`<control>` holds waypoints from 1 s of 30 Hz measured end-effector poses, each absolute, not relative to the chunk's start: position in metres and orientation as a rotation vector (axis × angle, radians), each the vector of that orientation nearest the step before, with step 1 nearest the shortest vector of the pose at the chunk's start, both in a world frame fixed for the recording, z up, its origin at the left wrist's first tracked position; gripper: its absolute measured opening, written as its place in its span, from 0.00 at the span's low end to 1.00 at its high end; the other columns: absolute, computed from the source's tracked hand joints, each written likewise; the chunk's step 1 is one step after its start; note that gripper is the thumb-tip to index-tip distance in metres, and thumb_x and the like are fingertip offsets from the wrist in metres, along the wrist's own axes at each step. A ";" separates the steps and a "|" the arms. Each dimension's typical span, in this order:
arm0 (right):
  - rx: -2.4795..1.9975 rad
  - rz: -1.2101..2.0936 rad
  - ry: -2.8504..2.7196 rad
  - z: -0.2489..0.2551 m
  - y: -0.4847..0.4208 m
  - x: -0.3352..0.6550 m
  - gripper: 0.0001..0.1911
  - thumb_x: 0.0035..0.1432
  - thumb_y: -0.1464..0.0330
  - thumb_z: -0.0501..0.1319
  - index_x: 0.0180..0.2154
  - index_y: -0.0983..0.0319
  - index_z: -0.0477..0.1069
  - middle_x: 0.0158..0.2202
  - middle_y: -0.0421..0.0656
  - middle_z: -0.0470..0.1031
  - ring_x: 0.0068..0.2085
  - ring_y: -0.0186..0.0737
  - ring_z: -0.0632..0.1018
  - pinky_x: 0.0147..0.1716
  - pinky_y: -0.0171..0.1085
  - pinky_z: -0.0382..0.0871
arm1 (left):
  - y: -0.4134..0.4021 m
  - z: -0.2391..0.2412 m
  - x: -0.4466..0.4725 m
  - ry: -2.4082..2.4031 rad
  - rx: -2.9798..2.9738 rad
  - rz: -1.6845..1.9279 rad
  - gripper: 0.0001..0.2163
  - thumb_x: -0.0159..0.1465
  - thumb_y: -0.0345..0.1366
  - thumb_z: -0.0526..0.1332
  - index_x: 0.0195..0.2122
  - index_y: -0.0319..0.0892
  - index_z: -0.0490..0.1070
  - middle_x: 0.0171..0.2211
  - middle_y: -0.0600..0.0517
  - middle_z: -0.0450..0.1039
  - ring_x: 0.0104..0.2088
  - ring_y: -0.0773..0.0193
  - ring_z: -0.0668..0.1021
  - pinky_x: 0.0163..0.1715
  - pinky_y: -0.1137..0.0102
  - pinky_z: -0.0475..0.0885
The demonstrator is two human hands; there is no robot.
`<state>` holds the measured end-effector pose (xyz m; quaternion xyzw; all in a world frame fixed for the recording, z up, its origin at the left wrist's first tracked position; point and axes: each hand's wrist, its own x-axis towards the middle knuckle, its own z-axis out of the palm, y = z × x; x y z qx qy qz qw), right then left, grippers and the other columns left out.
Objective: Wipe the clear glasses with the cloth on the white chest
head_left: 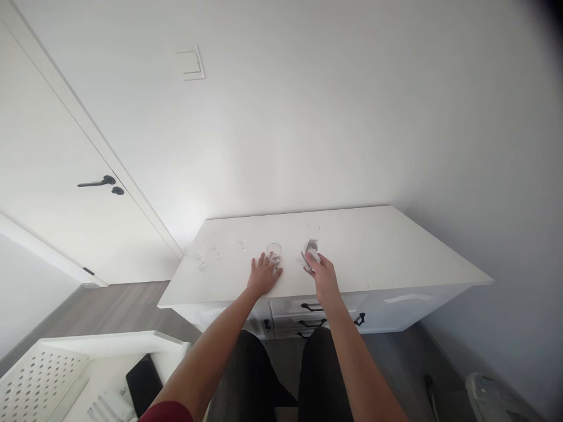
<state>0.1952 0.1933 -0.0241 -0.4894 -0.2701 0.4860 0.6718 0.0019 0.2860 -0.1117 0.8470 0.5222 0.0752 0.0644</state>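
My left hand (263, 275) rests on the white cabinet top with its fingers spread. A clear stemmed glass (274, 251) stands at its fingertips; whether they touch its foot I cannot tell. My right hand (324, 274) is closed on a crumpled white cloth (312, 248), perhaps paper, with a greyish patch in its folds. Behind the cloth, a faint clear glass rim (313, 227) shows against the white surface. Left of my left hand are several more clear glasses (196, 251), hard to make out against the white.
The white cabinet (373, 252) stands against the wall, with black drawer handles (313, 323) in front. At lower left, a white unit (101, 346) holds a black flat object (144, 384). A door with a black handle (103, 181) is at left; a whitish appliance (492, 392) is at lower right.
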 end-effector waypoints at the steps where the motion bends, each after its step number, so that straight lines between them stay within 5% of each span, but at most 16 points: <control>1: -1.140 1.079 -0.621 -0.031 0.192 0.195 0.19 0.53 0.53 0.69 0.39 0.61 0.78 0.43 0.45 0.81 0.47 0.46 0.79 0.42 0.39 0.76 | 0.286 -0.112 0.002 1.577 2.561 0.226 0.29 0.73 0.57 0.40 0.71 0.58 0.54 0.75 0.53 0.48 0.74 0.45 0.49 0.69 0.38 0.44; 5: -1.245 1.090 -0.482 -0.061 0.187 0.198 0.22 0.54 0.49 0.65 0.37 0.62 0.78 0.39 0.45 0.80 0.44 0.47 0.80 0.37 0.39 0.77 | 0.287 -0.112 0.002 1.585 2.578 0.219 0.28 0.73 0.56 0.42 0.72 0.59 0.53 0.75 0.53 0.48 0.74 0.45 0.49 0.68 0.38 0.45; 9: -1.205 1.073 -0.453 -0.076 0.189 0.209 0.13 0.47 0.61 0.70 0.35 0.59 0.74 0.36 0.40 0.78 0.39 0.42 0.78 0.34 0.36 0.76 | 0.287 -0.113 0.002 1.586 2.568 0.221 0.28 0.73 0.57 0.42 0.72 0.59 0.53 0.75 0.53 0.48 0.73 0.45 0.50 0.68 0.39 0.45; 12: -1.043 1.241 -0.309 -0.077 0.191 0.217 0.12 0.50 0.61 0.66 0.37 0.59 0.73 0.34 0.40 0.78 0.35 0.42 0.78 0.32 0.38 0.76 | 0.288 -0.113 0.002 1.579 2.564 0.218 0.29 0.72 0.57 0.41 0.71 0.58 0.54 0.75 0.52 0.47 0.73 0.45 0.50 0.68 0.39 0.45; 21: -0.993 1.391 -0.007 -0.076 0.195 0.214 0.18 0.49 0.66 0.70 0.43 0.57 0.73 0.44 0.44 0.81 0.42 0.47 0.81 0.38 0.45 0.78 | 0.286 -0.112 0.003 1.586 2.565 0.218 0.28 0.73 0.57 0.42 0.70 0.58 0.56 0.75 0.53 0.47 0.74 0.45 0.49 0.69 0.40 0.45; 26: -1.151 0.805 -0.493 -0.032 0.202 0.194 0.19 0.57 0.60 0.66 0.50 0.56 0.71 0.50 0.45 0.78 0.47 0.46 0.79 0.46 0.45 0.75 | 0.286 -0.111 0.004 1.587 2.547 0.222 0.27 0.73 0.55 0.41 0.70 0.58 0.57 0.75 0.53 0.48 0.74 0.45 0.49 0.68 0.39 0.45; 30: -1.312 0.358 -1.573 0.004 0.217 0.167 0.15 0.61 0.70 0.57 0.50 0.59 0.73 0.48 0.48 0.79 0.51 0.49 0.77 0.60 0.48 0.63 | 0.286 -0.108 0.003 1.593 2.527 0.173 0.26 0.74 0.52 0.42 0.67 0.54 0.63 0.73 0.49 0.54 0.73 0.44 0.51 0.69 0.39 0.43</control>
